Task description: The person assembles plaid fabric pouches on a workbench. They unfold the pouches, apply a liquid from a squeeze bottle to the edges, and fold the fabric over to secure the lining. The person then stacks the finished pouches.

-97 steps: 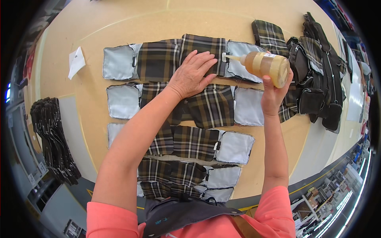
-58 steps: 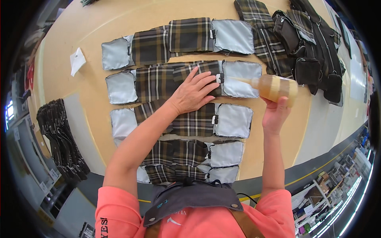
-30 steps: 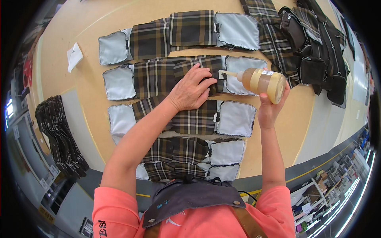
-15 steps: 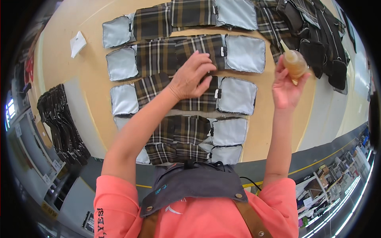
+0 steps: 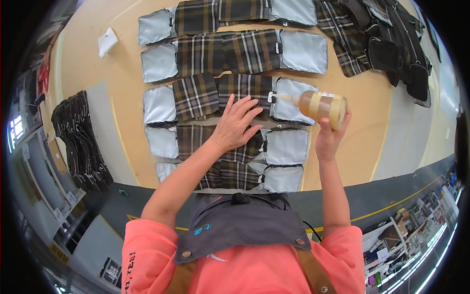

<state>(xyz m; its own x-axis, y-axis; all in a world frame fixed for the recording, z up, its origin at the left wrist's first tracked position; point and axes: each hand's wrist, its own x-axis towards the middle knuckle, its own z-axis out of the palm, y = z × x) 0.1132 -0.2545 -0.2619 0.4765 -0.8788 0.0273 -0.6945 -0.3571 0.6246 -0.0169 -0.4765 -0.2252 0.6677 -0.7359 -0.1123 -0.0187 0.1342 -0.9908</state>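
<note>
My right hand grips a squeeze bottle of amber liquid, tipped on its side with its thin nozzle pointing left. The nozzle tip meets a small white tab at the seam between a plaid fabric panel and a pale grey-blue lining piece. My left hand lies with fingers spread across the lower part of that plaid panel and holds nothing. More plaid strips with pale ends lie in rows, such as a plaid strip just beyond and another plaid strip nearer me.
Dark bag-like pieces and plaid fabric are heaped at the far right of the table. A white paper piece lies at the far left. Dark stacked pieces hang over the left edge.
My right hand has brought the bottle left and nearer, turning it from upright to sideways with its nozzle at the white tab. My left hand has moved slightly nearer and flattened onto the panel.
</note>
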